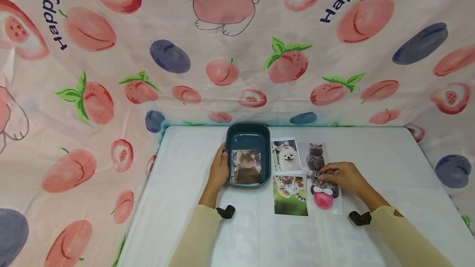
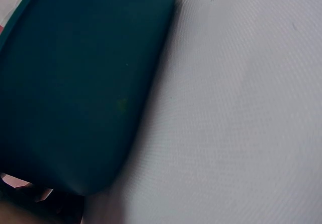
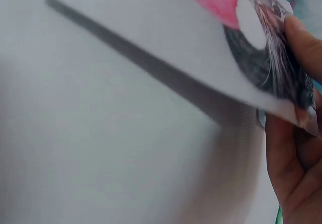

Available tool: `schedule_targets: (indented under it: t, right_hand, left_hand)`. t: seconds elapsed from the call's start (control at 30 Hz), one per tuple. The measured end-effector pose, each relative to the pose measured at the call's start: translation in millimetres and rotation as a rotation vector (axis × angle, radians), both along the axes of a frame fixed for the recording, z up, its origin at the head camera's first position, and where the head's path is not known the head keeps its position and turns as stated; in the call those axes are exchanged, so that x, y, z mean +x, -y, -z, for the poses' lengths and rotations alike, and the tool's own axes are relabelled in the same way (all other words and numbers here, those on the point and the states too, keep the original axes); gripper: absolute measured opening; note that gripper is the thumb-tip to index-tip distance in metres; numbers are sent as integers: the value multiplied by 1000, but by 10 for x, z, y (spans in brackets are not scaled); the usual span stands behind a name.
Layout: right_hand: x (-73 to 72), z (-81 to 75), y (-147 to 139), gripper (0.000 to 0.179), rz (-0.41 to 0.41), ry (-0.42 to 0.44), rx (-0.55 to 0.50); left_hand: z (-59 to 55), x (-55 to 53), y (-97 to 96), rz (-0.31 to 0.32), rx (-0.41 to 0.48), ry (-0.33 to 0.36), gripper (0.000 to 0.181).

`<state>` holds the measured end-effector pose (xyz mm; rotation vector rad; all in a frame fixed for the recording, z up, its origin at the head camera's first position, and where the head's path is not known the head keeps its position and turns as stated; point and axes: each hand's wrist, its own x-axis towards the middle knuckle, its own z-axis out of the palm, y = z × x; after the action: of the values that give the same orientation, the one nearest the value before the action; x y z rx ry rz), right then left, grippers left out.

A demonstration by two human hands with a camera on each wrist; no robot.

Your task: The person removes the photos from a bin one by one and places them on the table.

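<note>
My left hand [image 1: 219, 169] grips the left side of a dark teal rectangular dish [image 1: 266, 155], its thumb near the rim. Inside the dish lies a photo card with a blurred brown animal [image 1: 246, 166]. The dish's outer wall [image 2: 85, 83] fills much of the left wrist view. My right hand [image 1: 346, 176] pinches the upper edge of a photo of a striped kitten with a pink ball [image 1: 323, 200]. In the right wrist view that kitten photo [image 3: 251, 38] is tilted, one edge raised off the table, between thumb and fingers.
A white dog photo [image 1: 287, 158], a tiger cub photo [image 1: 290, 201] and a grey cat photo [image 1: 315, 158] lie right of the dish. The white table [image 1: 278, 242] meets a fruit-patterned cloth [image 1: 237, 81] behind. Black wrist cameras sit on both wrists.
</note>
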<state>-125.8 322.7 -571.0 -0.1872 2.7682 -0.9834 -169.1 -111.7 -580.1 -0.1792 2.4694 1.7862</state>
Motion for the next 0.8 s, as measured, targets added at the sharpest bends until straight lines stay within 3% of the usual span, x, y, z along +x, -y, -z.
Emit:
schedule_targets:
  t: [0.37,0.8]
  right_hand:
    - [88,145,65,16,-41,-105,18]
    - [128,172,116,28,20,-143,103]
  left_hand:
    - [-6,13,-2,3,-2,-3,49]
    - [-20,20,-3,3,-8,5,49]
